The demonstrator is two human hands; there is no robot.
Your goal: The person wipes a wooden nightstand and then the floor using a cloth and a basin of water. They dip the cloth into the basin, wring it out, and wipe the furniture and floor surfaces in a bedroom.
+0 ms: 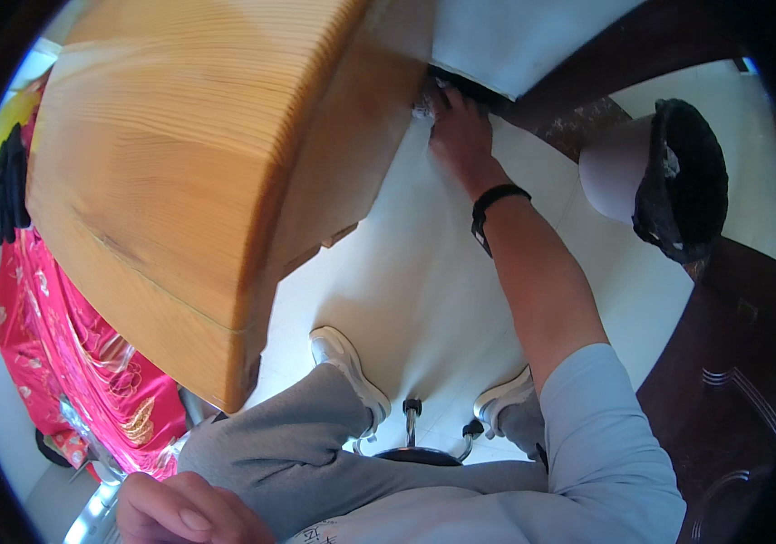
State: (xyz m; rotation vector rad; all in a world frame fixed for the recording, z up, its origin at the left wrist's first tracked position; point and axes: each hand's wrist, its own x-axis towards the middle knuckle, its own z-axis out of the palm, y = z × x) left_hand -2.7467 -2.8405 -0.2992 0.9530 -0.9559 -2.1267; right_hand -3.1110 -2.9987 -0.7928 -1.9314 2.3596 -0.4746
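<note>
My right hand (464, 132) reaches down to the tiled floor (422, 231), at the dark gap under a white panel (497, 41). A crumpled, whitish see-through thing (422, 107) lies against its fingertips; whether the fingers grip it is hidden. A black-banded watch (497, 200) circles that wrist. My left hand (187, 510) is low at the left, close to my body, with its fingers curled; the inside of it is out of sight. Between it and the far side stands a pale wooden tabletop (177, 183) with rounded edges.
A white waste bin (616, 163) with a black liner (687, 183) stands right of my forearm. Dark brown furniture (714, 367) borders the right. Pink patterned cloth (102, 347) hangs at the left. A wheeled chrome base (418, 454) sits between my shoes (347, 367).
</note>
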